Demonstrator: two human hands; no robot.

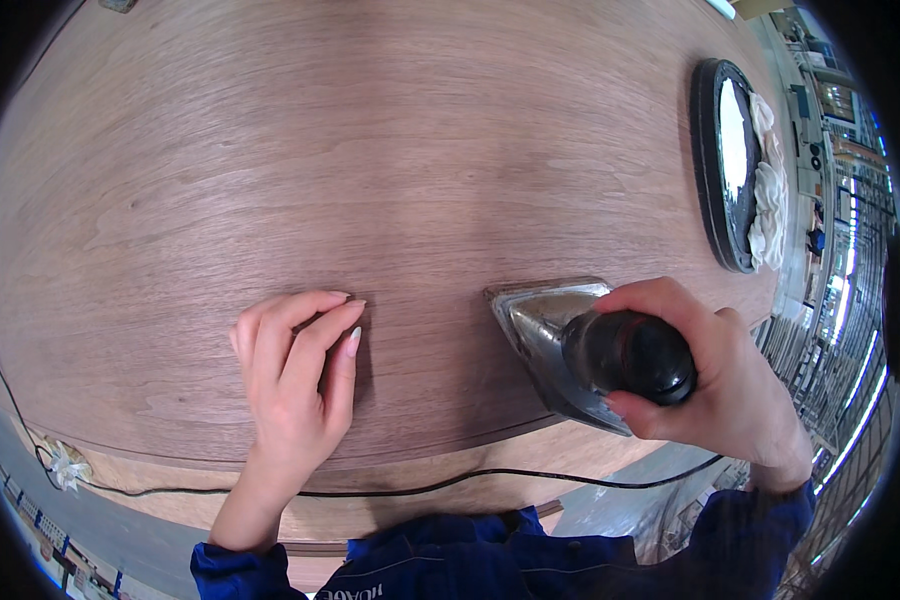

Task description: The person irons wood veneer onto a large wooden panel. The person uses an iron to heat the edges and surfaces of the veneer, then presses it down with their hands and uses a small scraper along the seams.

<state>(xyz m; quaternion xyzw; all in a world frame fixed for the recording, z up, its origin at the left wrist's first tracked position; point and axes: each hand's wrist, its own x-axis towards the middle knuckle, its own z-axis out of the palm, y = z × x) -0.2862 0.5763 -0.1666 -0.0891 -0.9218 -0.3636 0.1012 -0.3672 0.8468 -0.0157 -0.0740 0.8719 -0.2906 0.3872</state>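
Note:
My right hand (pixel 709 375) is wrapped around the black handle of an electric iron (pixel 536 330). The iron's metal body sits on the brown wood veneer panel (pixel 420 187), close to its near edge, with the pointed tip toward the left. To the left of the iron, my left hand (pixel 296 367) rests at the panel's surface, fingers loosely bent and thumb apart from them. Nothing shows in it, though its palm side is hidden.
A black cord (pixel 420 491) runs along the near side, over a paler board (pixel 345 517). At the right edge stands a round black tray (pixel 709 165) with a shiny inside, a white cloth (pixel 769 195) draped on its rim. Crumpled white material (pixel 67 465) lies near left.

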